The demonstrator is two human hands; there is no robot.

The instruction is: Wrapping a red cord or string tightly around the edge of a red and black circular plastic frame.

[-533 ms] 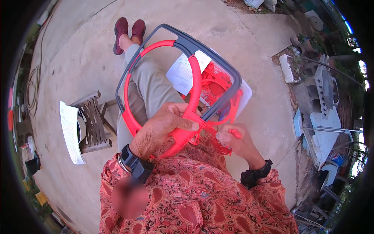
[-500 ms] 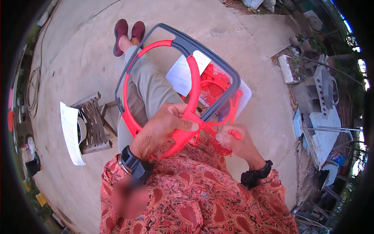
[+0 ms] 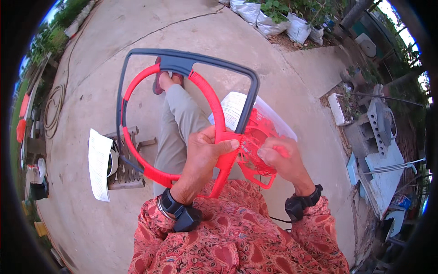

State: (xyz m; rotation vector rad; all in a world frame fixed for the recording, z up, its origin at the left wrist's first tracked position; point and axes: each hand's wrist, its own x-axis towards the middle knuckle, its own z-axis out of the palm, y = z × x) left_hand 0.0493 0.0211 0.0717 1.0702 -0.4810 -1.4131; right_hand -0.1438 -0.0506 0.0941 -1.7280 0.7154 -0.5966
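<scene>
A red ring-shaped plastic frame (image 3: 137, 155) with a dark grey outer rim (image 3: 191, 58) is held up over my lap. My left hand (image 3: 204, 153) grips the red crossbar of this frame near its middle. My right hand (image 3: 278, 157) pinches a red grille-like plastic part (image 3: 258, 132) just to the right of the frame, fingers closed on it. Behind that part lies a clear plastic bag with a white printed sheet (image 3: 235, 109) on my legs. Both wrists wear dark bands.
I sit over a concrete floor. A small wooden stool (image 3: 125, 169) with a white paper sheet (image 3: 99, 164) stands at my left. A coiled hose (image 3: 54, 109) lies far left. Concrete blocks (image 3: 372, 132) and sacks with plants (image 3: 273, 18) sit to the right and beyond.
The frame has swung upright and shifted left, so the grey rim now stands farther from me. My left hand's grip has slid onto the crossbar; my right hand stays on the grille part.
</scene>
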